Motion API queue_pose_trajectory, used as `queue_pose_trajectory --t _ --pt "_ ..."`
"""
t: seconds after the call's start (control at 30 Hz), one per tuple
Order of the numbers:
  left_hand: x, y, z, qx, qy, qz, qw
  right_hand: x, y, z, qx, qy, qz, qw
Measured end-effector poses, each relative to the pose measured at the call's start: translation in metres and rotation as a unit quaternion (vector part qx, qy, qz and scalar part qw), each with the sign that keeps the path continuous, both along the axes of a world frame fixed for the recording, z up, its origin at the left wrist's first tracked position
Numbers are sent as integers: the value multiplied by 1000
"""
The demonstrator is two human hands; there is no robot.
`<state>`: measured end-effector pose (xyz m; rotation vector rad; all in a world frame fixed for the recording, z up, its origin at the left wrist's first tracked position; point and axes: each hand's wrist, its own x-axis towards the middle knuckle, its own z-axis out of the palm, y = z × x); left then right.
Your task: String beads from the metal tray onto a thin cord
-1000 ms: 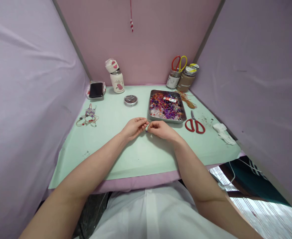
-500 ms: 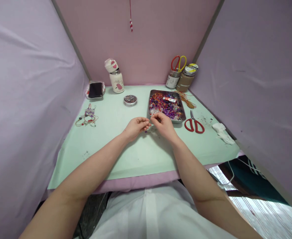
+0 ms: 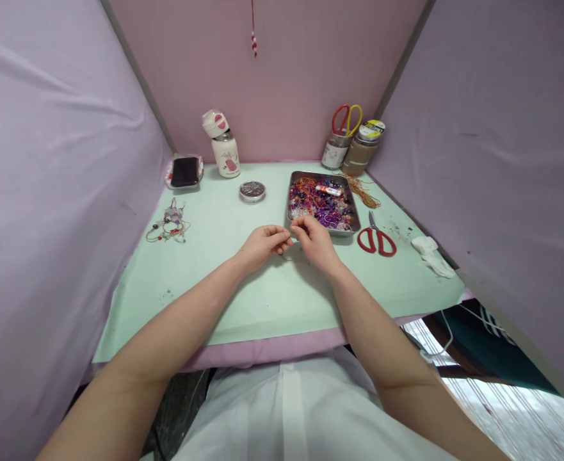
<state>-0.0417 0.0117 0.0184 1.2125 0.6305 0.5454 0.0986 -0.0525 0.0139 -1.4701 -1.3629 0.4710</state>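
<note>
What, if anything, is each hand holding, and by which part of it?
It cannot be told: the left hand and right hand bring their fingertips close together near the tray, but anything between them is too small to make out.

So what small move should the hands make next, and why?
Probably draw the right hand gently away from the left hand, to tension whatever is between them: both hands' fingers look pinched and nearly meet, and a thin strand and small dark bead show just below. What the fingers hold is too small to tell.
</note>
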Motion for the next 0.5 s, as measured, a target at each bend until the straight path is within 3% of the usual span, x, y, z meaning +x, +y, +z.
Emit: queue_pose_trajectory --t 0.33,0.5 --pt "0 6 -6 -25 -36 84 995 2 0 0 -46 42 -16 998" --pt "1 4 -5 -27 -43 112 992 -2 -2 4 -72 36 46 996"
